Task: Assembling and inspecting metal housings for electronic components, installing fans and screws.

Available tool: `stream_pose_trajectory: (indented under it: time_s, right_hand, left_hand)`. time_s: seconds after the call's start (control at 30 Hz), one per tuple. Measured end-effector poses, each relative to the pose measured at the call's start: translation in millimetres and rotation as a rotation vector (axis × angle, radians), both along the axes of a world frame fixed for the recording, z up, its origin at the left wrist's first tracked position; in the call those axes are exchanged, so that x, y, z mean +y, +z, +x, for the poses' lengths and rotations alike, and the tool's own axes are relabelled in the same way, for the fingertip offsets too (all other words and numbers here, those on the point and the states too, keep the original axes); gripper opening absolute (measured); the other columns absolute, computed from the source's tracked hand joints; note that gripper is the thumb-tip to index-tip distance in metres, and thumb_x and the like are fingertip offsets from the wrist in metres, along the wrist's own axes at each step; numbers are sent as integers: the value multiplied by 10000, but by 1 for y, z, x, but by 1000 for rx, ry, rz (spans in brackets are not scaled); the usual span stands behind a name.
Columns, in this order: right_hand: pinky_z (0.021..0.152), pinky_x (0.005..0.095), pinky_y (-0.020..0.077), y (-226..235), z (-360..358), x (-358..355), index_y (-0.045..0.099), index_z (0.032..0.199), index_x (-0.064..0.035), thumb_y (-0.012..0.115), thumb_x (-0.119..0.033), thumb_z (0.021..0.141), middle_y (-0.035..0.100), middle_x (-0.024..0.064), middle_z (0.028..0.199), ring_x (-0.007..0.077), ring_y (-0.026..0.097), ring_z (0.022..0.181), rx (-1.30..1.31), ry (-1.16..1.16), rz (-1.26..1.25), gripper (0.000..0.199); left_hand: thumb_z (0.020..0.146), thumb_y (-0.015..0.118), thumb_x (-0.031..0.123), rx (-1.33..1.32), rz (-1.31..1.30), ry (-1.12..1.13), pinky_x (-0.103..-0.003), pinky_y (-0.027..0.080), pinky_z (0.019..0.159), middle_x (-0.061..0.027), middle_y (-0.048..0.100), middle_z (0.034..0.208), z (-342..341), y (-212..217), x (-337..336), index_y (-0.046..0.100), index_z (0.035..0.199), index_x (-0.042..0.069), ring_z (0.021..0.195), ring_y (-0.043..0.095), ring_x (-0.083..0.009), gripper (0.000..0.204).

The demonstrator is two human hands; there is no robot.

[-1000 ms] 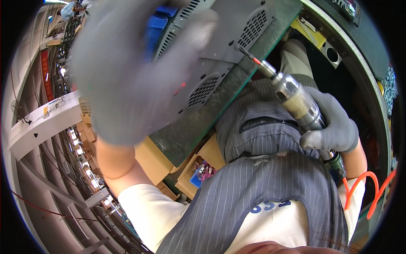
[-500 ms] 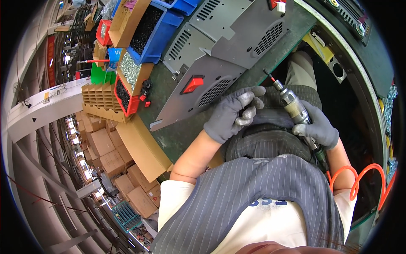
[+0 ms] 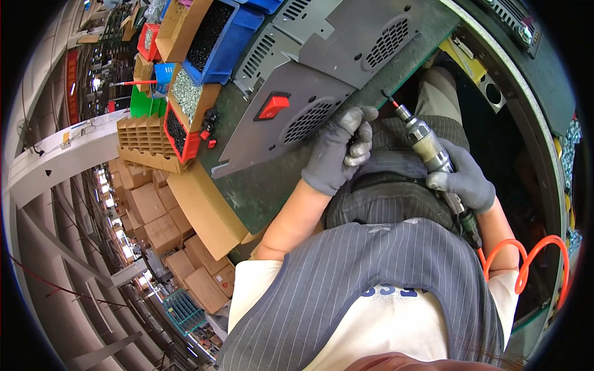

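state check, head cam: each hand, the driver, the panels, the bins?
left hand: gloved, fingers curled at the near edge of the panel, nothing clearly held
right hand: gloved, grip closed on pneumatic screwdriver
pneumatic screwdriver: tilted, bit tip off the work, orange coiled hose attached
grey vented panel: flat on bench, red rocker switch fitted
second vented panel: flat, behind the first
blue bin: open, filled with dark small parts
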State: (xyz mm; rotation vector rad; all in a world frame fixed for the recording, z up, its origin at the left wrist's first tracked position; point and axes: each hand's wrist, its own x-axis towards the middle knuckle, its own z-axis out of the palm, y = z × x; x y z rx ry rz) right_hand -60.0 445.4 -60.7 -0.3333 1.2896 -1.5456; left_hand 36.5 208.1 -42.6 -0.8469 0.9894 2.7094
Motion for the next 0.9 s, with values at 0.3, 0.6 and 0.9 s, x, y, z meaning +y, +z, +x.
stream_pose_trajectory:
  time_s: [0.3,0.6,0.9]
  right_hand:
    - [825,297,454,29,-2,14,519,1209,11,805,-321,562,597,100,973,189,577,866,45,192,-2,781]
    - [800,314,468,24,-2,12,519,1195,4,806,-335,569,601,108,949,205,591,838,89,208,1,767]
    - [757,288,467,28,-10,15,522,1173,10,817,-403,536,600,71,931,168,576,815,164,309,109,815]
  left_hand:
    - [957,468,385,-13,-365,16,-167,294,397,-22,509,675,-12,5,11,562,1014,-18,503,396,-52,417]
    - [919,549,396,-29,-576,-22,-139,269,412,47,530,648,-14,14,14,650,919,54,484,392,5,357]
    - [904,546,458,-63,-880,-200,-147,290,425,39,514,614,-18,19,5,652,861,49,481,400,-10,425]
